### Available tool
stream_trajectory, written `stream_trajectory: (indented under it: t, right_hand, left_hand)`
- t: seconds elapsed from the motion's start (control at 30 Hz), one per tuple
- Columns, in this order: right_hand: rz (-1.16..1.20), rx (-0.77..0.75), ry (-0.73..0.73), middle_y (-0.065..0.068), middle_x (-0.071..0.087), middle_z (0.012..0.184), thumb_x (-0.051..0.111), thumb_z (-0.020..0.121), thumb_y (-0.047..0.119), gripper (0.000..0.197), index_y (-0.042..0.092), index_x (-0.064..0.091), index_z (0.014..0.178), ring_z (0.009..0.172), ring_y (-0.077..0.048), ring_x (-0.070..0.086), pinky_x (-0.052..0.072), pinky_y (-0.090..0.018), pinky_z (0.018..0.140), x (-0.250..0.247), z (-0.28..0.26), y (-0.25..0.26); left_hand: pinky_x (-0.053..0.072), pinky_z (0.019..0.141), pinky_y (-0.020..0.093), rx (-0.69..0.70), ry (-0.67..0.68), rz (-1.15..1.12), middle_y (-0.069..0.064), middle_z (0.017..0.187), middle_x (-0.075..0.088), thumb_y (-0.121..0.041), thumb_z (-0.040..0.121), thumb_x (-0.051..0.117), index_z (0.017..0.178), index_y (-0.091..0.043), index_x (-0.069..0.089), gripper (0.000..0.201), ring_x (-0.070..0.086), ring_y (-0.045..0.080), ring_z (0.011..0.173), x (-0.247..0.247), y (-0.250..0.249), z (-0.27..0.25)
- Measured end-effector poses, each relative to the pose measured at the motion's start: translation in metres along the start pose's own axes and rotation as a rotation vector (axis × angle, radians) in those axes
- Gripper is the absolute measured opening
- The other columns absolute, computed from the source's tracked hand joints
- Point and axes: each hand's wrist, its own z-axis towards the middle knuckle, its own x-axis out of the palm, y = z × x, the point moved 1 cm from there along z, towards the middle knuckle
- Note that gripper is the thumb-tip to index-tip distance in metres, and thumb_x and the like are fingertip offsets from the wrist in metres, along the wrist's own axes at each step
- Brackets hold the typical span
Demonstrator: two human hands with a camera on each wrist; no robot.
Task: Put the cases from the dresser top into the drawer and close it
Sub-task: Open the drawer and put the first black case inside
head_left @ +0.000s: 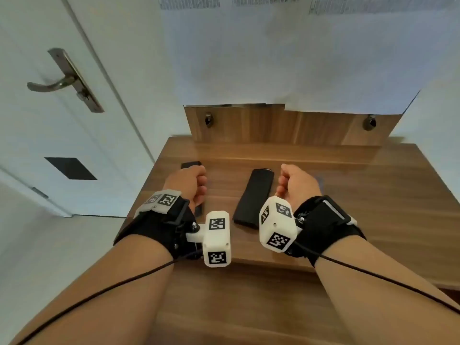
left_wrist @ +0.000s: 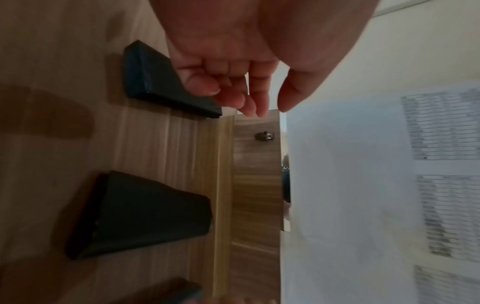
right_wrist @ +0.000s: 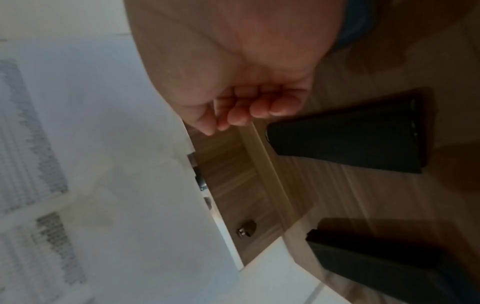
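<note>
Two black cases lie on the wooden dresser top (head_left: 348, 195). My left hand (head_left: 196, 185) hovers over the left case (head_left: 190, 164), fingers loosely curled (left_wrist: 249, 98), holding nothing. The middle case (head_left: 254, 197) lies free between my hands. My right hand (head_left: 291, 180) hangs just right of it, fingers loosely curled (right_wrist: 246, 111) and empty. A bluish thing (head_left: 321, 181) is mostly hidden under the right hand. The left wrist view shows the left case (left_wrist: 155, 82), the middle case (left_wrist: 145, 214) and the end of a third case (left_wrist: 176, 292). The wood front (head_left: 224, 307) below the top's edge is partly hidden by my arms.
A white door (head_left: 62, 120) with a metal handle (head_left: 57, 83) stands close on the left. A wooden back panel (head_left: 286, 125) with two metal fittings rises behind the top. White paper sheets (head_left: 298, 58) cover the wall above it. The right half of the dresser top is bare wood.
</note>
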Motion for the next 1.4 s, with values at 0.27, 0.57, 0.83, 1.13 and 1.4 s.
stream_trajectory:
  t: [0.27,0.57,0.83,1.13,1.4]
  right_hand:
    - [-0.481,-0.185,-0.03,-0.021,0.047,0.079,0.061,0.077,0.016,0.032,-0.008,0.057,0.097,0.08,-0.024,0.041,0.043,-0.041,0.071,0.01,0.047,-0.047]
    - [-0.599,-0.342,0.024,-0.006,0.054,0.074,0.065,0.073,0.019,0.026,0.002,0.061,0.091,0.081,-0.027,0.056,0.051,-0.043,0.079,0.005,0.061,-0.063]
    - [-0.583,-0.481,0.166,-0.028,0.066,0.102,0.069,0.072,0.015,0.017,0.004,0.063,0.084,0.096,-0.039,0.064,0.053,-0.046,0.085,-0.008,0.023,-0.091]
    - [-0.377,-0.484,0.234,-0.019,0.053,0.12,0.056,0.082,-0.009,0.057,0.007,0.042,0.134,0.112,-0.035,0.057,0.049,-0.051,0.096,-0.038,-0.05,-0.139]
    - [-0.364,-0.597,0.301,-0.015,0.058,0.119,0.058,0.08,-0.009,0.05,0.009,0.048,0.126,0.113,-0.033,0.058,0.047,-0.05,0.1,-0.047,-0.068,-0.161]
  left_hand:
    - [0.042,0.062,0.021,-0.045,0.153,0.035,0.0,0.073,0.053,-0.017,0.09,0.051,0.081,-0.016,0.058,0.012,0.047,0.011,0.065,0.016,0.051,0.037]
    - [0.046,0.087,0.03,0.034,0.27,0.057,0.015,0.127,0.062,-0.02,0.092,0.05,0.133,-0.006,0.051,0.043,0.058,0.024,0.114,0.033,0.087,0.04]
    - [0.049,0.091,0.033,0.216,0.336,0.085,0.018,0.111,0.066,-0.025,0.09,0.053,0.121,-0.002,0.057,0.04,0.062,0.026,0.103,0.013,0.116,0.01]
    - [0.047,0.099,0.037,0.297,0.358,0.056,0.022,0.133,0.057,-0.026,0.089,0.055,0.125,-0.002,0.057,0.044,0.056,0.03,0.121,-0.029,0.152,-0.061]
    - [0.047,0.092,0.035,0.302,0.335,0.016,0.014,0.136,0.056,-0.025,0.09,0.053,0.135,-0.01,0.049,0.048,0.056,0.027,0.121,-0.058,0.17,-0.084]
